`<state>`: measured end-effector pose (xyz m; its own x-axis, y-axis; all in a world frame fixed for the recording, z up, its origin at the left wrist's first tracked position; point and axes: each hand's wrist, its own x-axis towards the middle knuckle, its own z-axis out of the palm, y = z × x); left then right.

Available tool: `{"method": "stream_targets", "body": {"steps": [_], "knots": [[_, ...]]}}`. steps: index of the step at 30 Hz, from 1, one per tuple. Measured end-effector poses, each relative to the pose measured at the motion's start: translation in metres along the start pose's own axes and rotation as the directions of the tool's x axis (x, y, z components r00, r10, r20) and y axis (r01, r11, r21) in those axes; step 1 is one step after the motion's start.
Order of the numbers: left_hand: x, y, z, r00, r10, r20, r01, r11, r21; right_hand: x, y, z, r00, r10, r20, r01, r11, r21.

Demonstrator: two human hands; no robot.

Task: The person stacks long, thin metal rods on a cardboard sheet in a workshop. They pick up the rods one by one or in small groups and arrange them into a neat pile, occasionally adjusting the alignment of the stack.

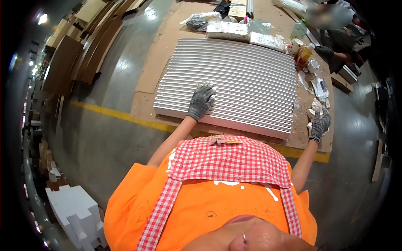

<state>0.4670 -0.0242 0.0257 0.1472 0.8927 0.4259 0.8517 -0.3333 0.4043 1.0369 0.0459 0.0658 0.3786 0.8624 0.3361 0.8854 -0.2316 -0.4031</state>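
My left hand (202, 101), in a grey knit glove with whitened fingertips, rests with its fingers stretched out on the lower left part of a stack of silver ribbed strips (230, 79). The strips lie side by side, running left to right across the table. Off the right end of the stack, my right hand (320, 124), gloved the same way, has its fingers over a crumpled white-smeared rag (317, 108) and appears to grip it. Just beyond the rag lies a white-smeared flat object (320, 89) whose kind I cannot make out.
Along the right edge stand a green-tinted bottle (298, 30), an amber bottle (304, 55) and a white can (295, 45). White-smeared blocks (228, 31) and a plastic bag (202, 20) lie beyond the strips. Another person's gloved hand (324, 52) is at the table's far right. Brown boards (63, 67) stand left.
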Motion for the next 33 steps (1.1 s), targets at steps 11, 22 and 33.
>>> {"method": "stream_targets", "body": {"steps": [11,22,33], "knots": [[-0.022,0.007,-0.049,0.95,0.074,0.303,-0.109,0.989,0.1,-0.13,-0.207,0.015,0.59,-0.633,0.501,0.546,0.77,0.33],[-0.044,-0.028,-0.05,0.935,0.04,0.352,-0.144,0.95,0.275,-0.162,-0.195,0.065,0.492,-0.699,0.52,0.772,0.626,0.111],[-0.036,-0.021,-0.037,0.928,0.138,0.347,-0.279,0.873,0.4,-0.189,-0.218,0.049,0.643,-0.522,0.561,0.545,0.826,0.144]]}}
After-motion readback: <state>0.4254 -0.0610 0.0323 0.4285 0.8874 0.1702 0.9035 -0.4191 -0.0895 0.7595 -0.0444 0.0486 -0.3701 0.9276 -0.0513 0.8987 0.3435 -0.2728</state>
